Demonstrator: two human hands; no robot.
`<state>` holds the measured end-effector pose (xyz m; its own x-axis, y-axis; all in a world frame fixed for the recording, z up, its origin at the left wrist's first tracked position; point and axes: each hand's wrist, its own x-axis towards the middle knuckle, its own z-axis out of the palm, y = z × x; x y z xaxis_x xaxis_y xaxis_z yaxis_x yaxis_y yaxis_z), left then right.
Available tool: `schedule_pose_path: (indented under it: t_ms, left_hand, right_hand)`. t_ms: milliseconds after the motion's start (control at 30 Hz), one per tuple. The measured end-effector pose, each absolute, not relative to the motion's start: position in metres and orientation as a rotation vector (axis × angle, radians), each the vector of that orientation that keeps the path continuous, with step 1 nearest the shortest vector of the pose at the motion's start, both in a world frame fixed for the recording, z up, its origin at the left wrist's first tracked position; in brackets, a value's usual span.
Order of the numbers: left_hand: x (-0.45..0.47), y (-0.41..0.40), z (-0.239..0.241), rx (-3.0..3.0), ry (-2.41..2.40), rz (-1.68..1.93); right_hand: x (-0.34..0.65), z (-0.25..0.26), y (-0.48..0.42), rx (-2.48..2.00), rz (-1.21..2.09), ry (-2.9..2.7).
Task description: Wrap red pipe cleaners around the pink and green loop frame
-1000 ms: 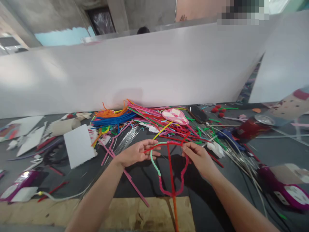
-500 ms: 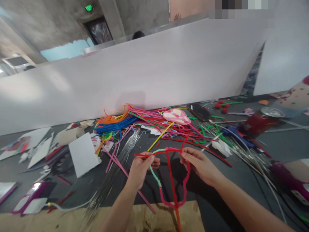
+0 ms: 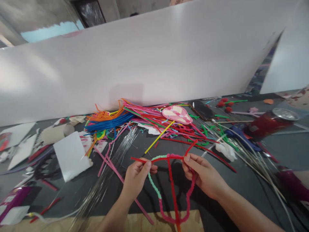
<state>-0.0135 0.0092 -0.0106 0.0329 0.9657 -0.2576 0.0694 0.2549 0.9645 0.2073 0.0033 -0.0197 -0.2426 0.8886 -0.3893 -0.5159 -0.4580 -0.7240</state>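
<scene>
Between my two hands hangs a loop of twisted pipe cleaners, mint green on its left part and dark pink elsewhere. A red pipe cleaner runs down its middle to the bottom, where an orange end shows. Another red pipe cleaner lies along the top, its ends sticking out past both hands. My left hand pinches the loop's upper left corner with thumb and fingers. At the upper right corner, my right hand pinches the loop and the red strip, whose free end tilts upward.
Behind my hands lies a pile of coloured pipe cleaners with a pink heart-shaped piece on top. Thin wires and a white card are at left. A phone and a red can stand right, before a white partition.
My view has tipped downward and closer. Both hands still grip the loop, which sits slightly lower and wider in view. The red end by my right hand now leans further right.
</scene>
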Motion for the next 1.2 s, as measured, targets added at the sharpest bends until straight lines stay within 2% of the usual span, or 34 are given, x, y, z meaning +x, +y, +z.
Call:
schedule_pose_path:
  t_ms: [900, 1033, 1200]
  left_hand:
    - [-0.008, 0.013, -0.008, 0.534, 1.115, 0.939]
    - [-0.011, 0.014, -0.009, 0.587, 1.016, 0.775]
    - [-0.014, 0.015, -0.013, 0.589, 0.964, 0.697]
  right_hand:
    - [0.205, -0.025, 0.005, -1.166, 1.712, -0.798]
    - [0.208, -0.025, 0.002, -1.313, 1.461, -1.182]
    - [0.23, -0.026, 0.01, -1.444, 0.757, -1.656]
